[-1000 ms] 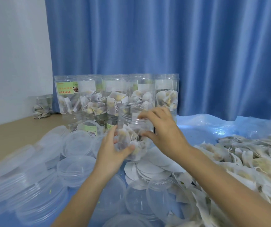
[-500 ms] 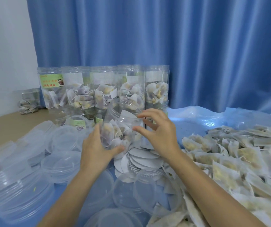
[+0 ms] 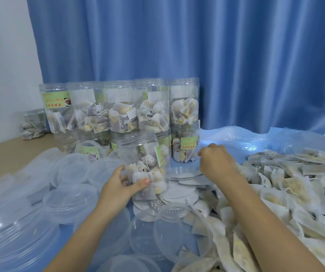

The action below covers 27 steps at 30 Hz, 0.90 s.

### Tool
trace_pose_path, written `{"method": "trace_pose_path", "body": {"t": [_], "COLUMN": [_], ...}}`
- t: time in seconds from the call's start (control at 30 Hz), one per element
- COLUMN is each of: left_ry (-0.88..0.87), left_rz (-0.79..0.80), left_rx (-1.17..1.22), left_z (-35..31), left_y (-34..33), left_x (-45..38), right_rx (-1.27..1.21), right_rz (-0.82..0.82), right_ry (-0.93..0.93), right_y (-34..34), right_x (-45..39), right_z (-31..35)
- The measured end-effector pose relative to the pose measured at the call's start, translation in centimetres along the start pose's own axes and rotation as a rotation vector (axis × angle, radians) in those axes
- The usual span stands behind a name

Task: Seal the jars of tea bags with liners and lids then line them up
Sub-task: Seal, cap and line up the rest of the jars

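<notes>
Clear plastic jar (image 3: 146,163), unlidded, stood mid-desk in the left hand (image 3: 121,185) grip while the right hand (image 3: 215,163), fingers curled, hovered over the liners (image 3: 185,181); two stacked rows of sealed jars (image 3: 122,108) waited behind, many lids (image 3: 69,197) unused.

Clear glossy plastic jar (image 3: 148,163) with ridged neck; translucent smooth plastic lids (image 3: 71,169); matt white paper liner discs (image 3: 179,193); fibrous tea bags (image 3: 295,185); blue cloth curtain (image 3: 216,55).
</notes>
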<state>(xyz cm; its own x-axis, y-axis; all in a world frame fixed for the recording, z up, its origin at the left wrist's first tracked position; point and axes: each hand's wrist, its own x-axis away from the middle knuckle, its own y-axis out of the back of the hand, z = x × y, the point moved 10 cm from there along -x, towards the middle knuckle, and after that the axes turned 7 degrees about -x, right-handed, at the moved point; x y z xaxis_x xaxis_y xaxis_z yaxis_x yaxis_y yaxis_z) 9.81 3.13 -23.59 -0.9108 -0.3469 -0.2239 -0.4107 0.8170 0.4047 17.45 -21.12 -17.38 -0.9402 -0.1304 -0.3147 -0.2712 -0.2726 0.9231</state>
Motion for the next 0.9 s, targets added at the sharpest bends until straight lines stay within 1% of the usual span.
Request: {"method": "trace_pose_path", "body": {"t": [0.03, 0.1, 0.2, 0.27, 0.33, 0.4, 0.47, 0.5, 0.53, 0.57, 0.6, 0.67, 0.7, 0.73, 0.8, 0.83, 0.87, 0.9], "left_ry": [0.002, -0.013, -0.041, -0.074, -0.102, -0.111, -0.107, -0.104, -0.102, -0.1, -0.093, -0.075, -0.071, -0.073, -0.089, -0.098, -0.105, -0.111], "left_rz": [-0.004, -0.011, -0.071, -0.116, -0.142, -0.172, -0.208, -0.217, -0.217, -0.214, -0.21, -0.198, -0.195, -0.196, -0.203, -0.203, -0.204, -0.204], "left_rx": [0.005, 0.003, -0.046, -0.085, -0.114, -0.126, -0.122, -0.126, -0.133, -0.139, -0.139, -0.126, -0.116, -0.101, -0.076, -0.076, -0.08, -0.087], "left_z": [0.1, 0.0, -0.2, -0.8, -1.2, -1.3, -1.1, -0.9, -0.8, -0.7, -0.6, -0.4, -0.3, -0.3, -0.4, -0.5, -0.5, -0.6], "left_y": [0.1, 0.1, 0.5, 0.9, 1.1, 1.4, 1.7, 1.9, 1.9, 1.9, 2.0, 1.9, 1.9, 1.9, 1.9, 1.9, 1.9, 1.9], "left_x": [-0.1, -0.1, 0.2, 0.5, 0.7, 0.9, 1.0, 1.0, 1.0, 1.0, 1.0, 1.0, 1.0, 1.1, 1.2, 1.2, 1.1, 1.1], "right_rx": [0.081, 0.163, 0.167, 0.159, 0.157, 0.15, 0.12, 0.081, -0.001, -0.148, -0.36, -0.865, -1.035, -1.144, -1.277, -1.276, -1.215, -1.083], "right_rz": [0.063, 0.152, 0.223, 0.24, 0.225, 0.172, 0.053, -0.035, -0.148, -0.277, -0.39, -0.526, -0.592, -0.651, -0.719, -0.707, -0.658, -0.533], "right_ry": [-0.041, -0.079, -0.133, -0.169, -0.18, -0.171, -0.12, -0.087, -0.043, 0.016, 0.077, 0.189, 0.237, 0.277, 0.331, 0.348, 0.382, 0.418], "right_y": [-0.8, -1.9, -3.2, -3.8, -3.8, -3.0, -1.4, -0.2, 1.3, 2.8, 4.3, 6.9, 8.1, 9.2, 10.4, 10.7, 10.7, 10.1], "right_x": [0.1, 0.5, 0.8, 1.0, 1.0, 0.9, 0.5, 0.4, 0.4, 0.7, 1.3, 2.6, 3.4, 4.0, 4.3, 4.0, 3.4, 2.5], "right_z": [-0.8, -1.9, -3.1, -3.5, -3.5, -3.1, -2.0, -1.2, -0.3, 0.6, 1.3, 2.5, 3.1, 3.8, 5.1, 6.1, 7.5, 9.4]}}
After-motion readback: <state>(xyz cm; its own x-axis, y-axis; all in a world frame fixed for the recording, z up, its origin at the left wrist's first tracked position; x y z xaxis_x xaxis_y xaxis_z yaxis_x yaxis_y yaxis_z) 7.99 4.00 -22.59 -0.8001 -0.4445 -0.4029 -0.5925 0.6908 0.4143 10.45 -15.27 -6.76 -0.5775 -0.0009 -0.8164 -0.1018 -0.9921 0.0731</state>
